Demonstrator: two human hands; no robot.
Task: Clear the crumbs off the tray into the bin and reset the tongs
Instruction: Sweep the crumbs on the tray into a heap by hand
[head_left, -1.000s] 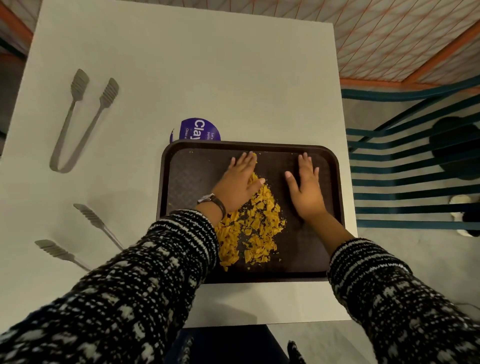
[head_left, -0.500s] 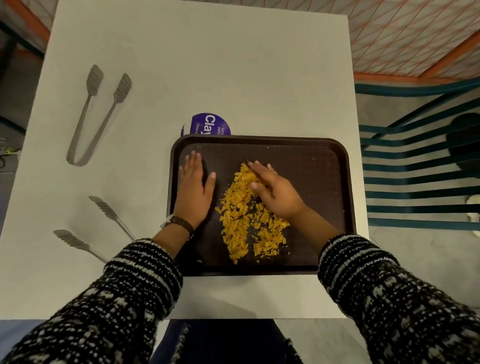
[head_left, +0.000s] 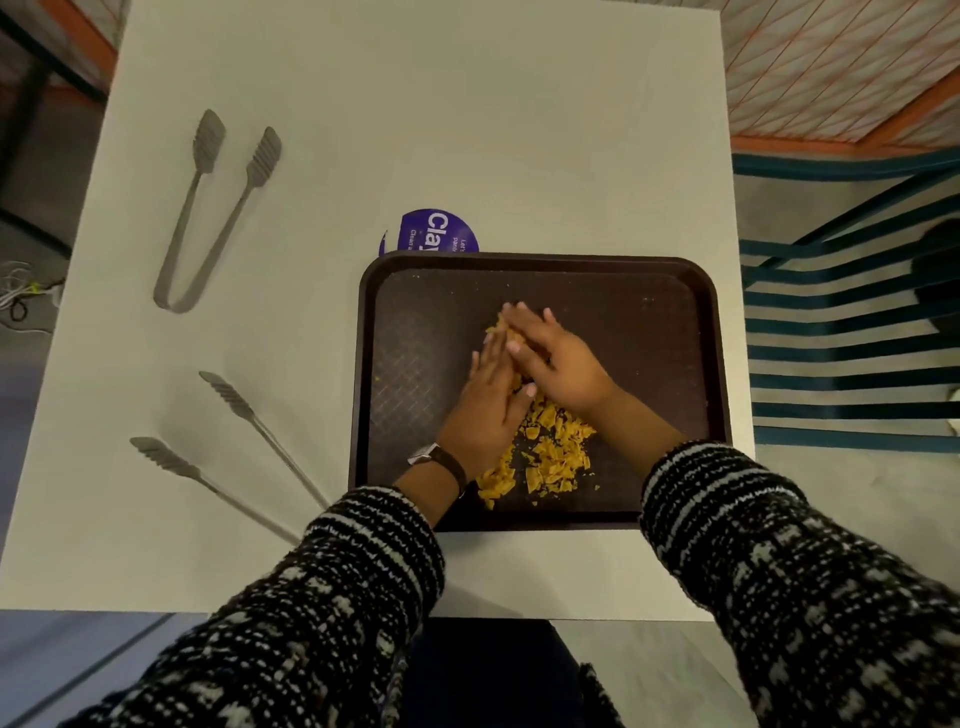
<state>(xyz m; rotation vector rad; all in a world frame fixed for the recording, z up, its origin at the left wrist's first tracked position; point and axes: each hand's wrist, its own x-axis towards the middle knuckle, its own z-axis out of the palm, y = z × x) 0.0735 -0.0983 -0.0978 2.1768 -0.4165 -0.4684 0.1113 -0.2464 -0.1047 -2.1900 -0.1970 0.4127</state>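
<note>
Since half a second ago your two hands have closed in from either side and now meet over the crumbs.

Your left hand (head_left: 488, 400) and right hand (head_left: 558, 358) lie flat on the crumbs (head_left: 540, 452) at the middle of the tray (head_left: 415, 364), fingers (head_left: 524, 317) pressed together and overlapping at the tips, gripping nothing I can see. You are heaping, I judge; next you need to scoop or tip the pile, though no bin shows. Left of the tray lie two tongs: one (head_left: 218, 218) farther from you, one (head_left: 223, 441) nearer, both on the bench (head_left: 467, 104), untouched.
</note>
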